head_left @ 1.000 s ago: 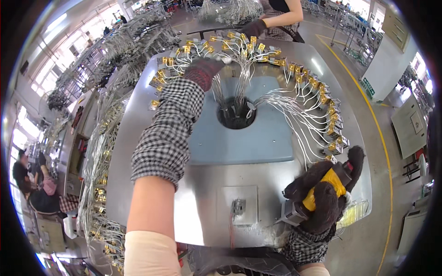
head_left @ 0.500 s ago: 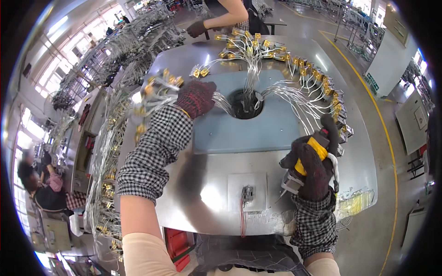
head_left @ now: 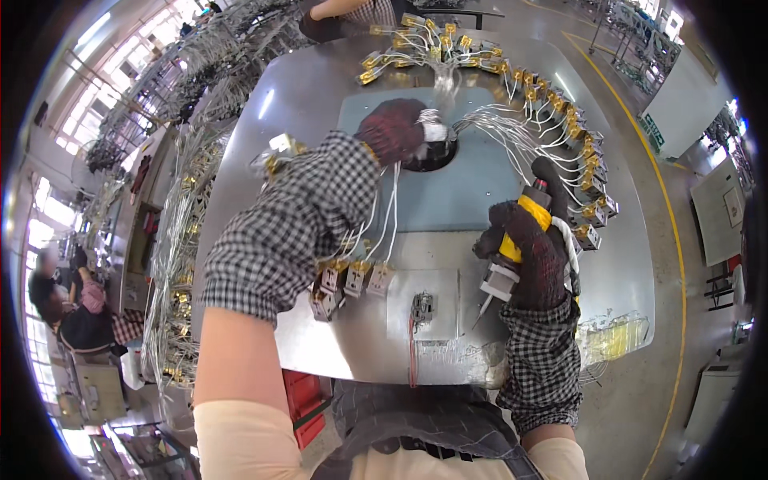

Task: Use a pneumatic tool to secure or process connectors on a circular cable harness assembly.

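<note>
My left hand (head_left: 392, 132), in a dark red-black knit glove, is closed round a bundle of white wires (head_left: 434, 126) beside the round hole (head_left: 436, 160) in the blue-grey plate (head_left: 448, 212). Wires from it run down past my sleeve to several small metal blocks with gold-coloured parts (head_left: 358, 277); more blocks lie partly behind that arm. My gloved right hand (head_left: 540, 260) grips a power screwdriver (head_left: 526, 220) with a yellow-wrapped body. Its thin metal bit points down and left, apart from the small metal fixture (head_left: 422, 307) on the table.
More wired blocks (head_left: 574, 120) curve round the table's (head_left: 620, 288) far and right sides. A co-worker's arm (head_left: 332, 10) is at the far edge. Hanging wire harnesses (head_left: 180, 248) line the left. Yellow material (head_left: 612, 340) covers the near-right corner.
My left hand has moved right to the hole, carrying the wires. Their blocks swung from the left to the near side of the table. My right hand, still with the screwdriver, shifted slightly.
</note>
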Tool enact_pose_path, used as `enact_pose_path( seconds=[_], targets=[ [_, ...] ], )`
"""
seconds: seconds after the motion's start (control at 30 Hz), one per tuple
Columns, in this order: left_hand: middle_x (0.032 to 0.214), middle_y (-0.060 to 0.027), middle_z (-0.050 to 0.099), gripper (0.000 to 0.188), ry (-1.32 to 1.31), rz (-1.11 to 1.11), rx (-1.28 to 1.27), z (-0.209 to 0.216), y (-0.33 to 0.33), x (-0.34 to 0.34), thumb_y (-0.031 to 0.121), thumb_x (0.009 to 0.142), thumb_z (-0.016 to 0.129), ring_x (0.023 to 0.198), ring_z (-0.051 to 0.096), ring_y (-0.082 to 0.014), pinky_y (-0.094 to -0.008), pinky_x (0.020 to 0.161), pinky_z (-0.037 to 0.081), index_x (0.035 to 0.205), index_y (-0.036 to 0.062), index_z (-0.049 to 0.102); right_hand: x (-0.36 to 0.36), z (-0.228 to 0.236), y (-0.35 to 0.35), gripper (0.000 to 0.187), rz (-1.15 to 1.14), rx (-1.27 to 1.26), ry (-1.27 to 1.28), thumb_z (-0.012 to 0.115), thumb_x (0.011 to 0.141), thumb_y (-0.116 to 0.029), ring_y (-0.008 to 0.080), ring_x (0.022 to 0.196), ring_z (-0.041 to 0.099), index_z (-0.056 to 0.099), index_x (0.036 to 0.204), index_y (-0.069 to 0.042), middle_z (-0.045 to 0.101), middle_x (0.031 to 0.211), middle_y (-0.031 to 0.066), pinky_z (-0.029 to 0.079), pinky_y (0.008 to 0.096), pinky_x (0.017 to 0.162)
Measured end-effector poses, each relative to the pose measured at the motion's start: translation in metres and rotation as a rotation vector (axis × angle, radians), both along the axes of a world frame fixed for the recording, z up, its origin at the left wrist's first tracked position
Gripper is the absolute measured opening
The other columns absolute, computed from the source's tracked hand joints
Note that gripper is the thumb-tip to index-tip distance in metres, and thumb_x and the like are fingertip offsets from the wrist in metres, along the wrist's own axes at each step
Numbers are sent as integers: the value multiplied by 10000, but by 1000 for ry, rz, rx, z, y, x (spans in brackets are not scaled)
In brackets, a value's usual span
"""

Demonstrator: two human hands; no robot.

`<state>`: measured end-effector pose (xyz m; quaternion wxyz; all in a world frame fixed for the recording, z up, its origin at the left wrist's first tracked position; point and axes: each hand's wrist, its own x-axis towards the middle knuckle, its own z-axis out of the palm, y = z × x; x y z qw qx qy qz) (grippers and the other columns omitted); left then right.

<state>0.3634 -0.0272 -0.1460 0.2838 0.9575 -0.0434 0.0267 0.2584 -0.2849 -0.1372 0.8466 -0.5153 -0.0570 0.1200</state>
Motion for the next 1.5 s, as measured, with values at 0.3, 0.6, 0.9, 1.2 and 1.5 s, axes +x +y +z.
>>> enact_pose_path(
  seconds=[0.3, 0.6, 0.9, 1.2, 1.5],
  targets=[
    [1206, -210, 619, 714, 69, 70, 327, 33, -27, -38, 549, 835, 656, 1134, 590, -365, -460, 965, 456, 1306, 29, 522, 46, -43, -1, 749, -145, -37, 47, 675, 820, -79, 216, 596, 608, 298, 1462, -168, 546, 971, 105, 541, 356, 512],
    [1095, -145, 634, 869, -331, 48, 644, 9, -68, -260, 554, 675, 732, 997, 604, -291, -458, 896, 450, 1316, 15, 503, 31, -34, 2, 795, -83, -37, -66, 725, 818, -98, 213, 603, 644, 285, 1474, -182, 590, 1020, 119, 578, 351, 521],
    [876, -38, 695, 650, -580, 77, 498, -34, -37, -240, 444, 640, 797, 801, 652, -242, -415, 779, 472, 1163, 100, 618, -4, 15, 15, 750, -125, -24, -380, 694, 868, -182, 213, 627, 669, 258, 1463, -52, 678, 910, 151, 601, 372, 604],
    [822, -93, 652, 560, -504, -66, 157, -29, -62, -236, 273, 664, 865, 728, 653, -259, -341, 645, 516, 1151, 104, 646, -17, 18, 28, 557, -72, 191, -622, 714, 877, -142, 221, 707, 693, 420, 1343, -59, 663, 977, 122, 610, 343, 608],
    [855, -132, 682, 517, -248, 18, -107, -26, -68, -225, 368, 719, 833, 769, 692, -278, -365, 670, 548, 1080, 50, 643, -27, 21, 25, 755, -142, 272, -838, 628, 889, -51, 308, 704, 700, 182, 1497, -87, 654, 1023, 272, 621, 426, 623]
  ],
)
